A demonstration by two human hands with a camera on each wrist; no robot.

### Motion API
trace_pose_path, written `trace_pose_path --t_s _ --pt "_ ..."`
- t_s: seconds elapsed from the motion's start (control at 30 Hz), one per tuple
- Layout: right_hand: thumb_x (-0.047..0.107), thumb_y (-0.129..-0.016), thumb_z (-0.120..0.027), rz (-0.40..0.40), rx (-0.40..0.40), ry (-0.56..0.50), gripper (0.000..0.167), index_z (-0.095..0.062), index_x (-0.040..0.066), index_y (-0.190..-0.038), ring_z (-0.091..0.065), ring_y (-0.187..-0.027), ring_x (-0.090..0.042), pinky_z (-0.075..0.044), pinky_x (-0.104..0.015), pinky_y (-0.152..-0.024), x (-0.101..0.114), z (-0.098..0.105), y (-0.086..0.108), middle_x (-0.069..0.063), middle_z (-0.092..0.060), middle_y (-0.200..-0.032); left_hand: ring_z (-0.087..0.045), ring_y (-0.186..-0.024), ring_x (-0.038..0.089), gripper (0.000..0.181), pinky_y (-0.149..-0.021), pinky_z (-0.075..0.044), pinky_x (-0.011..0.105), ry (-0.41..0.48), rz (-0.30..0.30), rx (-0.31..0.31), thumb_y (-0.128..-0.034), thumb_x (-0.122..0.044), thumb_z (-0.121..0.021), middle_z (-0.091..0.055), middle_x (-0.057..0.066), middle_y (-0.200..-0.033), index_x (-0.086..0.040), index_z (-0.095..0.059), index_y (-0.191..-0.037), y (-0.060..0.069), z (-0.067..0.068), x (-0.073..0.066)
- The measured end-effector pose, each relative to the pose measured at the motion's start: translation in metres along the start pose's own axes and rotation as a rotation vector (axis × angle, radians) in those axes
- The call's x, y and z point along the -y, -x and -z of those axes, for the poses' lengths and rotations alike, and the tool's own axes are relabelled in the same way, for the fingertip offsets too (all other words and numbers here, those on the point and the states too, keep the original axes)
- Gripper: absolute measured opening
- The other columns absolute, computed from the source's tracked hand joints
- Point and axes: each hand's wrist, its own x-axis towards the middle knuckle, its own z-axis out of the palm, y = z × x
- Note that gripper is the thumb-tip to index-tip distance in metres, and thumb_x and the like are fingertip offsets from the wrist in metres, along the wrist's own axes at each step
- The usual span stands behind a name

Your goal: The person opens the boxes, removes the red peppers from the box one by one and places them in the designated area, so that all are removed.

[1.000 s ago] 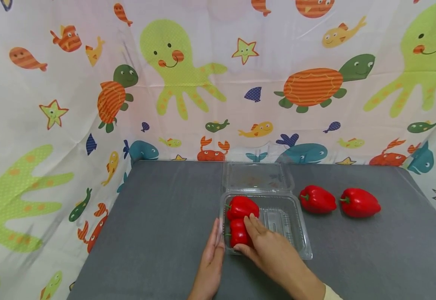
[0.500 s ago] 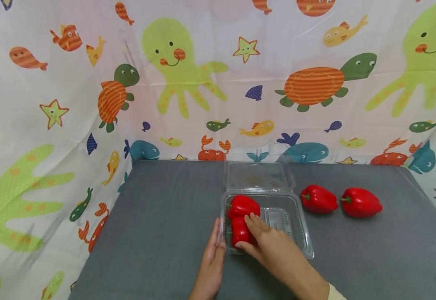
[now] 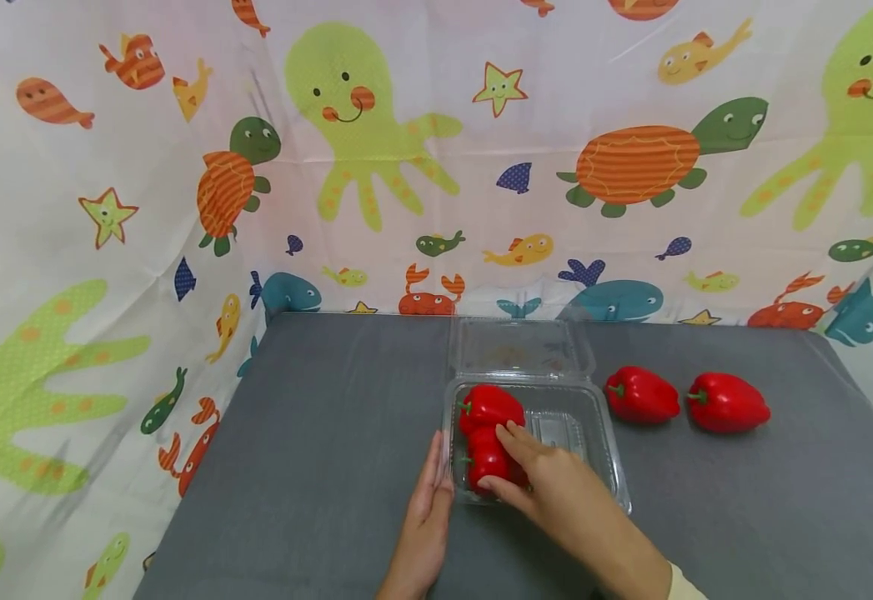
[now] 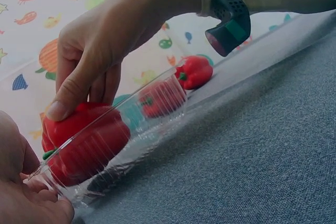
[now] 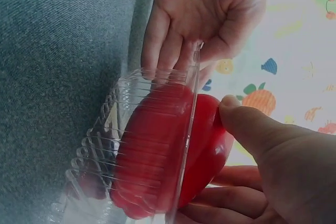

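Note:
A clear plastic clamshell container [image 3: 609, 442] stands on the grey table with its lid [image 3: 514, 348] folded back. Two red bell peppers lie in its left half, the far pepper [image 3: 492, 407] behind the near pepper [image 3: 487, 463]. My right hand [image 3: 559, 492] grips the near pepper from above, thumb on the near side and fingers on the far side; the right wrist view shows this thumb [image 5: 252, 124] pressing the red skin. At the container's left wall my left hand [image 3: 423, 525] holds the rim between thumb and fingers, seen in the right wrist view beside the corner.
Two more red peppers lie on the table right of the container, a nearer one [image 3: 642, 395] beside it and another [image 3: 729, 403] farther right. The grey table [image 3: 331, 450] ends at a hanging curtain [image 3: 436, 125] printed with sea animals, behind and to the left.
The head view has shifted slightly. Both hands keep their places; a little more of the near pepper shows between my right thumb and fingers.

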Motion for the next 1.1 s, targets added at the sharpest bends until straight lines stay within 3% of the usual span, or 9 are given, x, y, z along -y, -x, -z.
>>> trace_pose_path --t_s 0.13,0.4,0.73,1.1 --pt "0.045 -0.083 -0.090 0.011 -0.016 -0.010 0.072 -0.068 0.007 -0.142 -0.077 -0.105 -0.033 -0.065 -0.036 -0.080 -0.001 0.004 0.001 -0.015 -0.069 -0.137 -0.012 -0.162 0.018 0.067 -0.122 -0.024 0.023 0.002 0.001 0.002 -0.1140 -0.010 -0.040 -0.012 -0.008 -0.177 -0.032 -0.013 -0.171 -0.001 -0.001 0.000" --pt "0.043 -0.083 -0.090 0.007 -0.010 -0.043 0.072 -0.068 0.009 -0.143 -0.075 -0.110 -0.034 -0.064 -0.037 -0.081 0.000 0.013 0.002 -0.015 -0.068 -0.138 -0.010 -0.163 0.022 0.066 -0.125 -0.020 0.041 -0.006 0.012 0.002 -0.1142 -0.012 -0.041 -0.009 -0.006 -0.177 -0.032 -0.013 -0.171 -0.002 -0.002 -0.002" --pt "0.045 -0.085 -0.088 0.013 -0.012 -0.044 0.072 -0.067 0.013 -0.145 -0.075 -0.111 -0.032 -0.064 -0.039 -0.082 0.000 0.020 0.005 -0.011 -0.070 -0.137 -0.011 -0.162 0.019 0.066 -0.124 -0.022 0.024 -0.017 -0.019 -0.003 -0.1142 -0.009 -0.038 -0.012 -0.007 -0.177 -0.028 -0.013 -0.171 -0.001 -0.002 -0.001" --pt "0.047 -0.084 -0.089 -0.002 -0.017 -0.022 0.073 -0.067 0.014 -0.145 -0.075 -0.111 -0.032 -0.064 -0.038 -0.082 0.002 0.027 0.008 -0.009 -0.068 -0.140 -0.010 -0.163 0.019 0.065 -0.124 -0.020 0.034 -0.021 0.005 0.000 -0.1146 -0.012 -0.040 -0.011 -0.007 -0.177 -0.029 -0.013 -0.171 -0.001 -0.002 -0.003"
